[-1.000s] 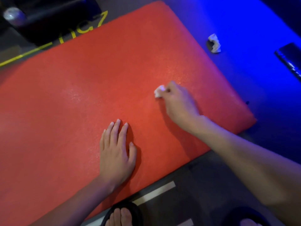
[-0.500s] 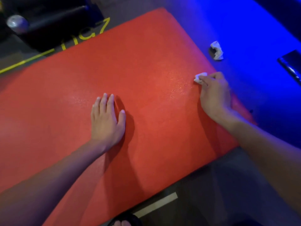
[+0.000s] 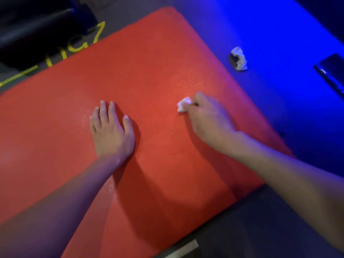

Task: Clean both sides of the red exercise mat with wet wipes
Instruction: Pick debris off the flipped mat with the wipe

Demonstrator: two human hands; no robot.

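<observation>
Yellow painted characters (image 3: 78, 43) are seen on the dark floor (image 3: 260, 229) beyond the far-left edge of the mat; they are partly covered, and only what looks like a "7" can be made out, beside a yellow line (image 3: 16, 77).

The flat red textured foam exercise mat (image 3: 149, 71) is laid on the floor, its long axis running from the lower left of the view toward the upper right, with a rounded far corner at the top. Its right edge is bordered by floor washed in strong blue light.

The left hand (image 3: 111, 133) is pressed flat on the mat near its middle, fingers straight and close together, nothing held. A small crumpled white wet wipe (image 3: 183, 106) is pinched in the curled fingers of the right hand (image 3: 208, 120) and is held against the mat surface.

A second crumpled white wipe (image 3: 240, 58) is lying on the blue-lit floor, well apart from the mat. A black padded piece of equipment (image 3: 37, 25) is seen at the upper left, and a dark flat object (image 3: 331, 71) at the right edge.
</observation>
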